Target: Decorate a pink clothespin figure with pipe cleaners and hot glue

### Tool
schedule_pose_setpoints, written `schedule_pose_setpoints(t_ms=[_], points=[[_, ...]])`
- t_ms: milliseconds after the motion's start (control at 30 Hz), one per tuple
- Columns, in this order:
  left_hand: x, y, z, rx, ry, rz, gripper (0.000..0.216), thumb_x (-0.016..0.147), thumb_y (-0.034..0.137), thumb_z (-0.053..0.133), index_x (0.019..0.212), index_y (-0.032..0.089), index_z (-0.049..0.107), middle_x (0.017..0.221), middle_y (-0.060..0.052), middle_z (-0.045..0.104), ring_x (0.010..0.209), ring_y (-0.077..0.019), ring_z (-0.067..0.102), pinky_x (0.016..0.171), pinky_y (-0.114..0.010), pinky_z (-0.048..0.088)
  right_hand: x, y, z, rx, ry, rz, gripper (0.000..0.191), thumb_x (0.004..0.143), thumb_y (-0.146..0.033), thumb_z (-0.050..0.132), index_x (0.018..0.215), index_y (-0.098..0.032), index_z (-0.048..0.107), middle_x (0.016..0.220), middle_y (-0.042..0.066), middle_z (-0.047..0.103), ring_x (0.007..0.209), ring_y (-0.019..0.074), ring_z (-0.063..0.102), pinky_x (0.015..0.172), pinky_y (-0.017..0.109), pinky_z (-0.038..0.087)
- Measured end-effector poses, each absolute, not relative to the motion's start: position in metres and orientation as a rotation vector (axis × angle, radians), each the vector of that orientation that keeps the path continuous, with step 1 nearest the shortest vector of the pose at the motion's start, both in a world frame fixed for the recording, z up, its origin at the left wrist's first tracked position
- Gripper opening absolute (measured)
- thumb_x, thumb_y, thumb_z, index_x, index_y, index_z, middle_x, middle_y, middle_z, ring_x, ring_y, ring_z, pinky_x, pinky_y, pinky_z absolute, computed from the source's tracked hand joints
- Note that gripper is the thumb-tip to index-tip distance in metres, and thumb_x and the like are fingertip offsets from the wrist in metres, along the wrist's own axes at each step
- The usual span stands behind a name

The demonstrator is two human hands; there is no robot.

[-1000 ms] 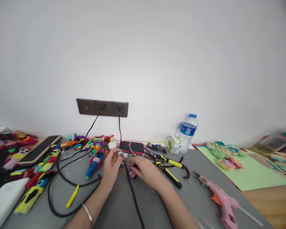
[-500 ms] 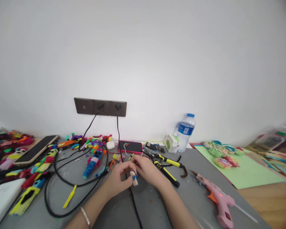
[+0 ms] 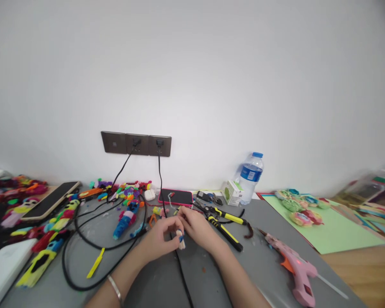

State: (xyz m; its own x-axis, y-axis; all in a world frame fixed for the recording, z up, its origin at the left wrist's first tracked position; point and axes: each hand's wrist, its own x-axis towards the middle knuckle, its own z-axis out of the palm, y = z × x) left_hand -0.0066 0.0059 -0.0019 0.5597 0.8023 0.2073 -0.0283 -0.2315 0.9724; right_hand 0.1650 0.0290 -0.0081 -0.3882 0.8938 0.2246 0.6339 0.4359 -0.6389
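My left hand is closed, with thumb and fingers pinched on a small cream-and-blue fuzzy piece that looks like pipe cleaner. Against it, my right hand has its fingers curled together, the tips meeting the left fingers; what they grip is hidden. A black cable runs beneath both hands. Yellow-and-black pliers lie just right of the right hand. Left of the left hand rests a blue fuzzy pipe-cleaner figure.
A pink glue gun lies at the right, near green paper. Behind stand a water bottle and a small box. A pink-edged phone lies beyond the hands. Cable loops and colourful figures spread leftward.
The view has shifted very slightly, moving the table items a little to the right. Both hands stay together, and the small piece has turned slightly, showing less blue.
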Motion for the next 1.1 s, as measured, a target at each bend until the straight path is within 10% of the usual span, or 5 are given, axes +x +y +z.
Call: schedule_pose_setpoints(t_ms=[700,1100], points=[[-0.002,-0.001,0.001,1.849,0.798,0.777,0.011,0.072,0.007,0.055,0.075,0.017,0.053,0.068,0.001,0.062,0.064,-0.0128,0.058,0.062,-0.021,0.044,0.165,0.031,-0.001,-1.226,-2.237,0.689,0.021,0.076,-0.002,0.054,0.078,-0.017,0.07,0.079,0.003,0.07,0.073,0.0151,0.061,0.065,0.021,0.039],[-0.008,0.018,-0.02,1.511,0.575,0.7,0.026,0.081,0.036,0.066,0.079,0.017,0.049,0.074,0.002,0.05,0.067,-0.0114,0.052,0.064,-0.023,0.041,0.157,0.028,-0.005,-1.291,-2.068,0.733,0.019,0.076,-0.004,0.054,0.077,-0.018,0.067,0.072,0.001,0.067,0.067,0.0143,0.058,0.06,0.021,0.035]])
